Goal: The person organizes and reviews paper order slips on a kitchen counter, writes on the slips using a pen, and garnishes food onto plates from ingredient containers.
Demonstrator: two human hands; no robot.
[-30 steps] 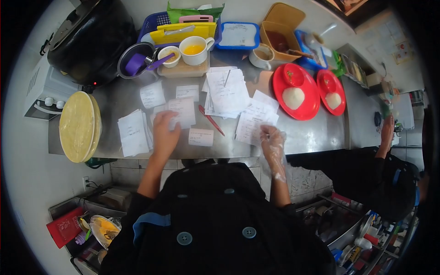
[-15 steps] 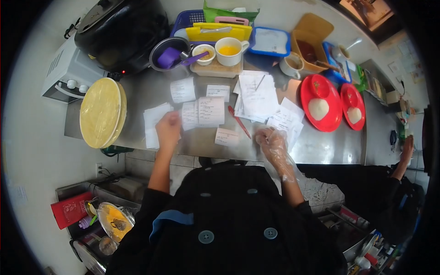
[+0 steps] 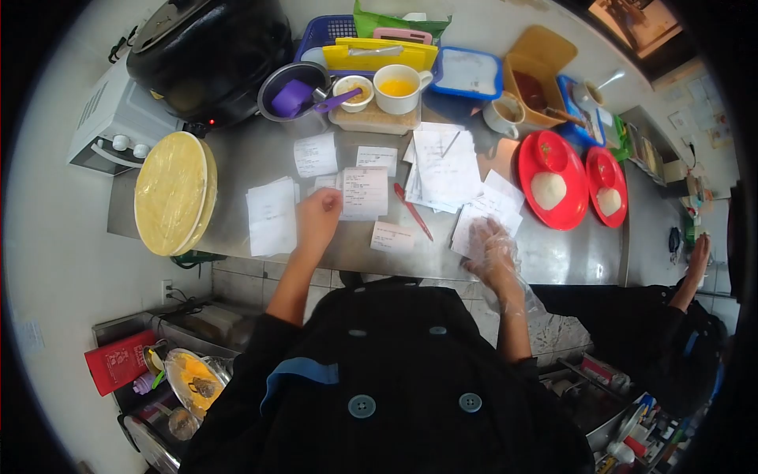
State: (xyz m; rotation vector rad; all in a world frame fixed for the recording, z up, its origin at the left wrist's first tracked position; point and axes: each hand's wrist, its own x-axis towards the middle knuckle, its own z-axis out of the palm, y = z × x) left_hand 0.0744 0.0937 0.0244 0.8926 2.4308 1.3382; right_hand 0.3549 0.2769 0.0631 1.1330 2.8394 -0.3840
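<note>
My left hand (image 3: 319, 217), bare, has its fingers curled together at the left edge of a printed receipt (image 3: 365, 193); whatever they may pinch is hidden. Left of it lies a stack of white slips (image 3: 272, 220). My right hand (image 3: 493, 254), in a clear plastic glove, rests with fingers apart on the lower papers (image 3: 467, 225) of the right-hand pile. A larger sheaf of handwritten sheets (image 3: 446, 167) lies above it. Between my hands are a red pen (image 3: 414, 212) and a small receipt (image 3: 392, 236). Two more receipts (image 3: 316, 155) (image 3: 377, 160) lie farther back.
Two red plates (image 3: 553, 201) (image 3: 606, 202) with rice stand right. Behind are a mug (image 3: 397, 88), a pot (image 3: 294, 120), a blue-lidded box (image 3: 467, 71) and a large black cooker (image 3: 209, 63). Wrapped yellow plates (image 3: 170, 194) stand left. Another person's hand (image 3: 696, 257) is far right.
My left hand has moved right, off the left stack to the central receipts. My right hand has shifted slightly right and its fingers have spread over the papers. Earlier, the camera view swung left.
</note>
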